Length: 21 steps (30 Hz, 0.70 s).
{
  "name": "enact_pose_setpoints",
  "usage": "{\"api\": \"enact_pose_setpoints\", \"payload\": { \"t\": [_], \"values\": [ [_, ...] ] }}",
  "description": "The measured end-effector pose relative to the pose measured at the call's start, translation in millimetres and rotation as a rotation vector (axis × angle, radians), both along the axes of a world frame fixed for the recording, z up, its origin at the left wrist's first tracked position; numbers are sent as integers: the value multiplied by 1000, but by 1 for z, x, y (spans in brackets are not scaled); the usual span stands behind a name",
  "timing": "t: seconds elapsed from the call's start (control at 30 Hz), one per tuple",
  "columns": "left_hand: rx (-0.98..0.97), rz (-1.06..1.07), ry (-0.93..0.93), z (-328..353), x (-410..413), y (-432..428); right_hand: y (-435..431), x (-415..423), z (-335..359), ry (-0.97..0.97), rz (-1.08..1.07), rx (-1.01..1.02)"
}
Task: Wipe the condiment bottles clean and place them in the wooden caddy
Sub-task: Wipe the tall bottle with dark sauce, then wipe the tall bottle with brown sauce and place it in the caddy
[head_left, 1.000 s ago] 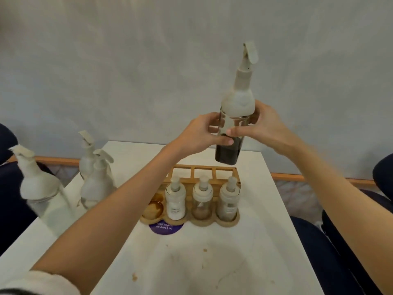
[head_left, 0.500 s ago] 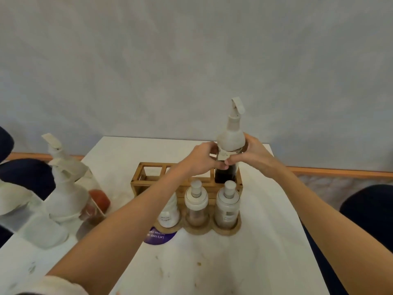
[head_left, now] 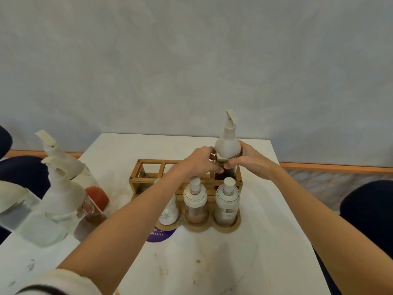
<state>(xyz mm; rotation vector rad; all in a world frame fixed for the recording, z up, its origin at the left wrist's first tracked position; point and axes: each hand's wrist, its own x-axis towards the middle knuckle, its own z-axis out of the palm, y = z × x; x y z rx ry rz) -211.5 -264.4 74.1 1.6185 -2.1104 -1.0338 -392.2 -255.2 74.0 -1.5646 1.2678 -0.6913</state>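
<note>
On the white table (head_left: 212, 262), stained here and there with brown spots, stands the wooden caddy (head_left: 136, 177), its rear row a set of open square compartments and its front edge a row of round sockets. Three more tall bottles (head_left: 61, 188) with white pump tops wait at the table's left edge, one with reddish sauce inside.

Your dark-sauce bottle (head_left: 227, 143) sits upright in the rightmost rear compartment, its base hidden behind the wooden rail, so you cannot tell whether it rests on the floor of the slot. Your left hand (head_left: 200, 162) and right hand (head_left: 251, 162) both wrap its clear body just under the white collar, fingers closed on it from either side and almost meeting in front.

Judge it as glass or hard plastic: stiff, smooth, likely slick if freshly wiped, and top-heavy with that long pump neck. Hold it on the body, as you are, not by the spout, which could pivot or pull free.

In the front sockets stand three small shakers (head_left: 195, 201), the left one partly hidden by your forearm.
</note>
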Motion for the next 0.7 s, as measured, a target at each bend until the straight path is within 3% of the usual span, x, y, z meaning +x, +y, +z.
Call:
{"api": "enact_pose_setpoints", "payload": {
  "t": [0.2,0.47,0.7],
  "values": [
    [-47,-22,-71,19,9,14,14,-4,29,166,-56,-76],
    [-172,17,124,72,51,66,65,-8,87,412,-52,-162],
    [-266,-19,215,107,103,138,120,47,128,390,42,-270]
  ]
}}
